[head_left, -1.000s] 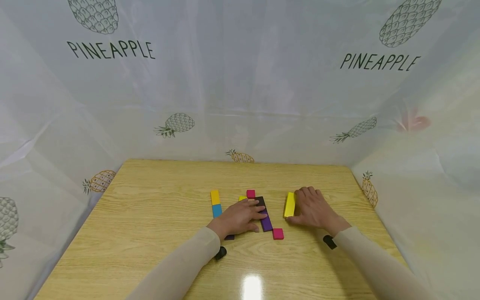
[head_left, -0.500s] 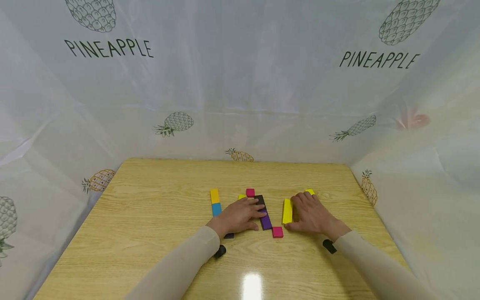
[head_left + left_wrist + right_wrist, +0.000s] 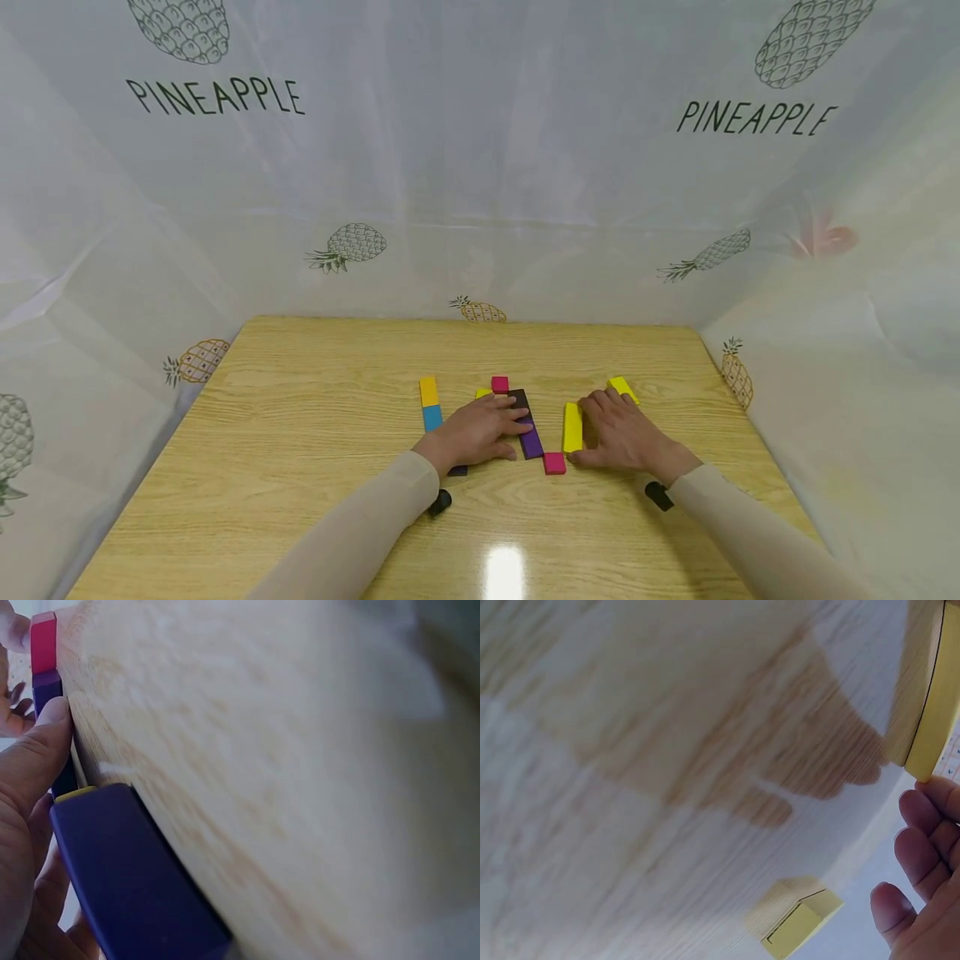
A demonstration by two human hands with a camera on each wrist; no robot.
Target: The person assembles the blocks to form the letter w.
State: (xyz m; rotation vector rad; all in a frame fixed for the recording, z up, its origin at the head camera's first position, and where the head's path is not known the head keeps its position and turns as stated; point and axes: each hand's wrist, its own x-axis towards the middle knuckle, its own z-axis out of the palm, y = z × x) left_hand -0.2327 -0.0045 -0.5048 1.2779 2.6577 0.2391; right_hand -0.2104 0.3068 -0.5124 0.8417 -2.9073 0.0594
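My right hand [image 3: 621,432] pinches a long yellow block [image 3: 572,427] by its two ends, thumb at the near end. In the right wrist view, a fingertip touches that block's end. My left hand [image 3: 474,431] lies with spread fingers across the middle blocks, its fingertips on a black block [image 3: 518,402] and a purple block [image 3: 532,443]. A pink block [image 3: 554,463] sits between the purple block's near end and the yellow block. Another pink block [image 3: 500,384] lies beyond the left fingers. Part of a yellow block [image 3: 483,392] shows behind the left hand.
An orange block [image 3: 428,391] and a blue block [image 3: 432,418] form a line left of the left hand, with a dark purple block [image 3: 457,471] partly hidden below the wrist. A second yellow block [image 3: 622,389] lies beyond the right hand. Pineapple-printed sheeting [image 3: 480,167] surrounds the wooden table [image 3: 300,417].
My right hand has drawn the yellow block left and nearer, up close to the near pink block. The other yellow block beyond has come into sight. My left hand stays in place.
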